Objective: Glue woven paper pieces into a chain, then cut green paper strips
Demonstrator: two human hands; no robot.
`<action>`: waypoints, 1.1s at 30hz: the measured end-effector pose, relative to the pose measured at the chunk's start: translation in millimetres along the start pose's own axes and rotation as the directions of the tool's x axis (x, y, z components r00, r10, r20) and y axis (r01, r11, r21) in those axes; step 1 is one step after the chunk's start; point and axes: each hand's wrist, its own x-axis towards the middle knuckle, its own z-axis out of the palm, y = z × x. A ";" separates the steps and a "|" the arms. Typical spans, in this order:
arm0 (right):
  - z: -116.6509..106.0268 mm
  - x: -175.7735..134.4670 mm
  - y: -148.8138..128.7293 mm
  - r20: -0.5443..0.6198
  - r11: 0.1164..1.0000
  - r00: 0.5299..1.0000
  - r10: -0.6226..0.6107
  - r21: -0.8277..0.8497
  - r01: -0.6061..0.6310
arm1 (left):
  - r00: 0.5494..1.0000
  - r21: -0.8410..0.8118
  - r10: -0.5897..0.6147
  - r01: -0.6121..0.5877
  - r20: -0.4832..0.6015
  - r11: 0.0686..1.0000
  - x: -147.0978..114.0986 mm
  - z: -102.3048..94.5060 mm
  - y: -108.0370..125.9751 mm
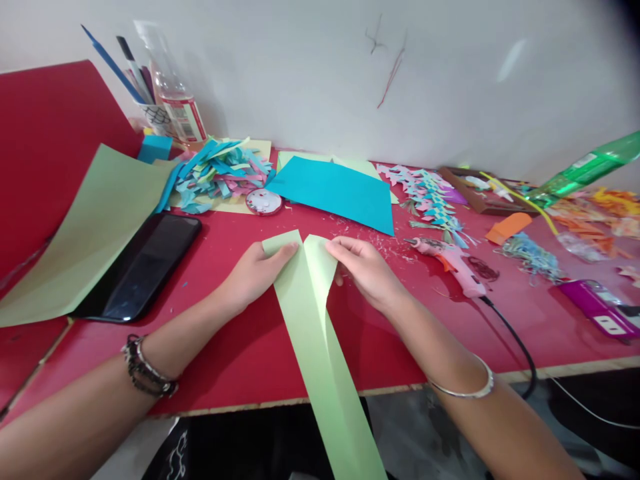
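Observation:
A long light-green strip of paper [313, 347] hangs between my hands and runs over the front edge of the table. It is creased lengthwise, and its far end is split into two parts. My left hand [257, 270] pinches the left part, thumb on top. The right part, which curls upward, is gripped by my right hand [363, 270] between thumb and fingers. Just beyond the hands lies a bright blue sheet of paper [335, 190]. To the right of my right hand is a pink glue gun [453, 263] with a black cord.
A black phone [145, 273] lies at left, partly under a green sheet [90, 233]. Paper strips [220, 170] are heaped behind it, near a clear bottle [175, 100]. At right are a green bottle [590, 167], a brown tray [463, 190] and a purple device [597, 307].

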 end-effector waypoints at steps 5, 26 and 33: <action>-3.6 1.6 2.8 -0.073 0.999 0.996 -0.043 -0.021 0.042 | 0.998 0.072 0.055 -0.055 -0.004 0.996 3.4 -6.8 1.4; 18.4 -14.5 -7.8 0.353 0.670 0.865 -0.358 -0.549 0.501 | 0.889 -0.038 0.355 -0.359 0.289 0.932 5.5 -6.5 -3.7; 20.0 -13.3 -5.2 0.087 0.849 0.958 -0.274 -0.445 0.284 | 0.859 0.092 0.398 -0.447 0.322 0.890 1.7 2.6 -2.6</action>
